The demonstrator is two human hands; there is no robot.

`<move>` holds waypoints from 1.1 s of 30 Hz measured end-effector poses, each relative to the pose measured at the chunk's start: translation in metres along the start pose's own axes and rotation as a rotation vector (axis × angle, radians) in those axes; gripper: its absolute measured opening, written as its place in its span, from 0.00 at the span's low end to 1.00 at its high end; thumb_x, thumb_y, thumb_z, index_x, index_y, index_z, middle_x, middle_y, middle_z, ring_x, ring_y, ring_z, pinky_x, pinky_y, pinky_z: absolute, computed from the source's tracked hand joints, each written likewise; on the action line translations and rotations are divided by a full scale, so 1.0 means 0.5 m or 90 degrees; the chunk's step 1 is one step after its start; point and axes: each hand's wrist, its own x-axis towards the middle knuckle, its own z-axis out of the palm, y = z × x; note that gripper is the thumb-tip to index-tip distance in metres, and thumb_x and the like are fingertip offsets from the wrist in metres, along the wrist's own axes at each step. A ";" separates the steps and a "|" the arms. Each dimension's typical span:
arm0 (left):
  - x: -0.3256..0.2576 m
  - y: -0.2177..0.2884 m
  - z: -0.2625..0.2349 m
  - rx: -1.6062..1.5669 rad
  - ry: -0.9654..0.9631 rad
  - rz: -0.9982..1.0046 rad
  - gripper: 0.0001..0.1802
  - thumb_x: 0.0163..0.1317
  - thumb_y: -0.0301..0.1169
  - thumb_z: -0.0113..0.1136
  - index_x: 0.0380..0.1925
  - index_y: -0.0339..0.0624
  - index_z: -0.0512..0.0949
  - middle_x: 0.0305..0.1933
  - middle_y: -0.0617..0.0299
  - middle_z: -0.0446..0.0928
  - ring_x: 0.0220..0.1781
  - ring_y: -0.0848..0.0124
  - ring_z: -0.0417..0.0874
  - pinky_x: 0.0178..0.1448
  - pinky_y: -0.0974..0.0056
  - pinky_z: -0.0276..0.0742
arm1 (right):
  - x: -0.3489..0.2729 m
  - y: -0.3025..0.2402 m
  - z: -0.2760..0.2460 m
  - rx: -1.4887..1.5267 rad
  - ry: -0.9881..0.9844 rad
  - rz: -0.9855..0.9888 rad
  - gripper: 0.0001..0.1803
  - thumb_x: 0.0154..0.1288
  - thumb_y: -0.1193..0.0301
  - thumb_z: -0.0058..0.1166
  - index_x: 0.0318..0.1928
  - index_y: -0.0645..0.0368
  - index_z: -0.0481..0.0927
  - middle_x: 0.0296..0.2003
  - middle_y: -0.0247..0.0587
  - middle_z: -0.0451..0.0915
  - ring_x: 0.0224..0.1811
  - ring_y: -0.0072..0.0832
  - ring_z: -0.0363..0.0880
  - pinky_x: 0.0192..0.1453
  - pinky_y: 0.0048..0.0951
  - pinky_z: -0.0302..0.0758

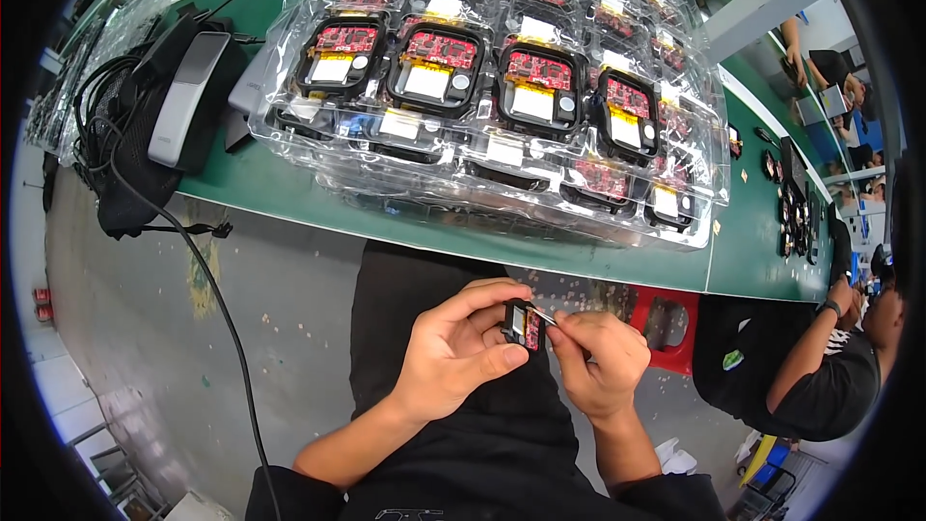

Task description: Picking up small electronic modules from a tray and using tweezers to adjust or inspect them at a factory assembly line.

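In front of my lap, my left hand (453,347) grips a small black device housing (509,324) between fingers and thumb. Its open side faces right and shows a red circuit board and a pale silvery part. My right hand (603,352) pinches thin metal tweezers (546,318), whose tip reaches the upper edge of the housing. The fingers hide most of the tweezers. Beyond my hands, stacked clear plastic trays (719,169) hold rows of similar black housings (436,68) with red boards, yellow tape and white labels.
The trays stand on a green table (318,217), its edge just beyond my hands. At left are a grey-and-black device (188,101) and a black cable (217,294) hanging down past my left arm. A red stool (675,362) and a co-worker in black (801,367) are at right.
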 end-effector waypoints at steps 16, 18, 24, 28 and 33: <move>-0.004 -0.007 -0.002 0.018 0.047 -0.007 0.30 0.62 0.16 0.69 0.65 0.25 0.73 0.67 0.53 0.68 0.63 0.65 0.79 0.60 0.64 0.82 | -0.012 0.017 0.020 -0.087 0.016 -0.107 0.14 0.49 0.82 0.74 0.37 0.63 0.85 0.28 0.40 0.84 0.23 0.32 0.83 0.26 0.30 0.78; -0.005 -0.012 -0.005 0.018 0.051 -0.009 0.30 0.62 0.17 0.69 0.65 0.25 0.73 0.68 0.53 0.69 0.63 0.64 0.79 0.60 0.64 0.82 | -0.014 0.017 0.019 -0.089 0.003 -0.103 0.14 0.49 0.82 0.74 0.38 0.63 0.85 0.28 0.40 0.84 0.23 0.32 0.83 0.25 0.30 0.78; -0.002 0.003 -0.016 0.015 0.054 0.025 0.31 0.60 0.17 0.72 0.64 0.27 0.74 0.67 0.50 0.71 0.64 0.64 0.79 0.60 0.63 0.81 | -0.016 0.018 0.002 0.000 -0.045 -0.006 0.13 0.53 0.82 0.72 0.39 0.63 0.84 0.28 0.41 0.83 0.23 0.31 0.82 0.26 0.28 0.77; 0.007 0.018 0.008 0.223 0.001 0.166 0.30 0.54 0.18 0.76 0.58 0.29 0.79 0.62 0.49 0.75 0.59 0.62 0.82 0.57 0.62 0.83 | -0.048 0.014 -0.024 0.214 -0.006 0.254 0.15 0.59 0.73 0.74 0.41 0.64 0.82 0.32 0.43 0.83 0.23 0.23 0.78 0.27 0.20 0.71; 0.031 0.030 0.057 0.649 -0.041 0.513 0.24 0.43 0.21 0.78 0.46 0.38 0.87 0.49 0.51 0.83 0.47 0.56 0.88 0.49 0.59 0.88 | 0.007 -0.058 -0.066 0.311 -0.079 0.173 0.25 0.56 0.62 0.79 0.44 0.66 0.81 0.37 0.44 0.83 0.28 0.22 0.80 0.29 0.22 0.75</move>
